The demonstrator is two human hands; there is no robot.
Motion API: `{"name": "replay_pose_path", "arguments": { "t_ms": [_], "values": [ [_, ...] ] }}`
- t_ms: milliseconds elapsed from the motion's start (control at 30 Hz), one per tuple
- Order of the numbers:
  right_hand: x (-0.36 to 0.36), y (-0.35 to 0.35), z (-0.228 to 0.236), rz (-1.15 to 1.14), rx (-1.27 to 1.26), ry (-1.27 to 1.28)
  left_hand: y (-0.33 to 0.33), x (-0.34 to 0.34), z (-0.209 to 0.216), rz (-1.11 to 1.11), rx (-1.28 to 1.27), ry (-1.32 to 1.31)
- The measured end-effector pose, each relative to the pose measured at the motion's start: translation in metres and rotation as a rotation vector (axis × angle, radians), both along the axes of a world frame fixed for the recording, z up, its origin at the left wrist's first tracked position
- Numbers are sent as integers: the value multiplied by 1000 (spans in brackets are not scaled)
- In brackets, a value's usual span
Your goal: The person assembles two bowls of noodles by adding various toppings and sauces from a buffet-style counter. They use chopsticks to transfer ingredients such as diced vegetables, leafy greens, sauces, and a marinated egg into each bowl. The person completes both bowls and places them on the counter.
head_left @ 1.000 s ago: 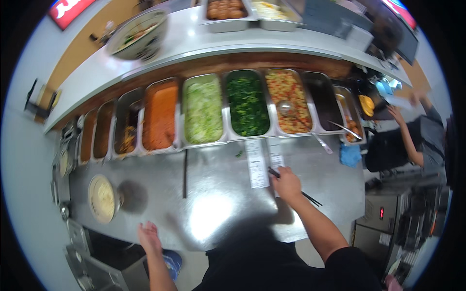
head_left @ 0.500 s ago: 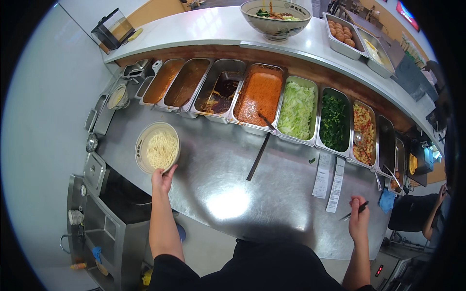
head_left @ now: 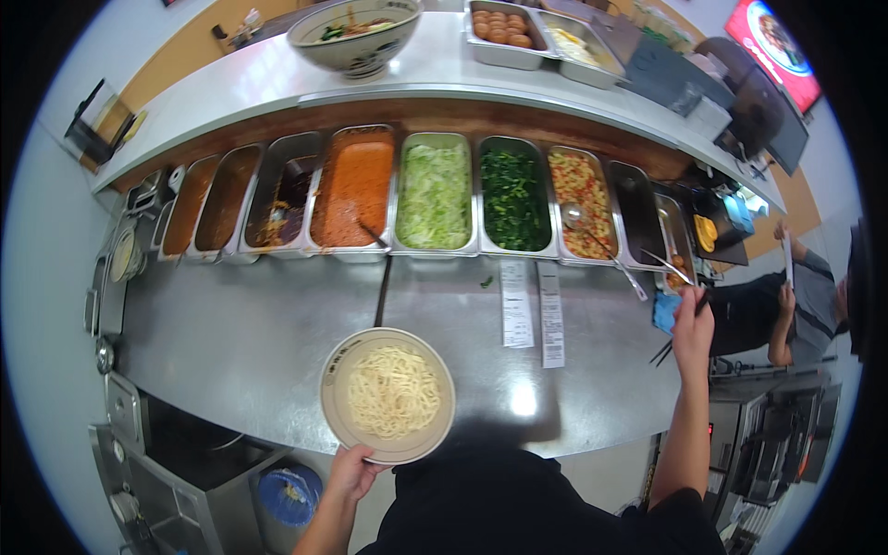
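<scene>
My left hand (head_left: 355, 473) grips the near rim of a bowl (head_left: 334, 393), closed with thumb over the edge. Pale noodles (head_left: 395, 393) lie inside the bowl, which is at the front edge of the steel counter. At the counter's right end, my right hand (head_left: 694, 328) is closed around a pair of black chopsticks (head_left: 660, 353); their thin tips point down and left. Just beyond that hand, metal tongs (head_left: 668, 266) rest across the end pans. A dark-handled ladle (head_left: 373, 233) leans in the orange-red sauce pan (head_left: 358, 190).
Pans of brown sauce, shredded lettuce (head_left: 435, 194), chopped greens (head_left: 514, 194) and diced vegetables (head_left: 580, 194) line the back. Paper slips (head_left: 551, 314) lie on the counter (head_left: 259, 324). On the shelf stand a filled bowl (head_left: 356, 55) and eggs (head_left: 500, 30). Another person (head_left: 786, 305) stands at right.
My left hand has brought the noodle bowl rightward and nearer to me. My right hand has reached farther forward, toward the tongs, with the chopsticks. The view has turned to the right.
</scene>
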State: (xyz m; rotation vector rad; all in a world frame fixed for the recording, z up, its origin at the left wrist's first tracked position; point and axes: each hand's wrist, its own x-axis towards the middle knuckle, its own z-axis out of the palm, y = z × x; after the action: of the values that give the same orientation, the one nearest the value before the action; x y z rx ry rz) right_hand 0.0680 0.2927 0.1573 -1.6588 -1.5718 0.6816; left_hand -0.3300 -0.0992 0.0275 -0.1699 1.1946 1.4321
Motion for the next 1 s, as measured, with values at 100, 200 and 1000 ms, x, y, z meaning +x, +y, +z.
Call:
{"name": "replay_pose_path", "arguments": {
  "t_ms": [100, 200, 1000],
  "values": [
    [-12, 26, 6, 33, 420, -367, 44, 28, -6, -83, 68, -18],
    [-15, 61, -16, 9, 252, -685, 83, 46, -6, -175, 100, 1],
    [-13, 120, -74, 770, -55, -1064, 206, 142, 42, -504, -9, 76]
  ]
}}
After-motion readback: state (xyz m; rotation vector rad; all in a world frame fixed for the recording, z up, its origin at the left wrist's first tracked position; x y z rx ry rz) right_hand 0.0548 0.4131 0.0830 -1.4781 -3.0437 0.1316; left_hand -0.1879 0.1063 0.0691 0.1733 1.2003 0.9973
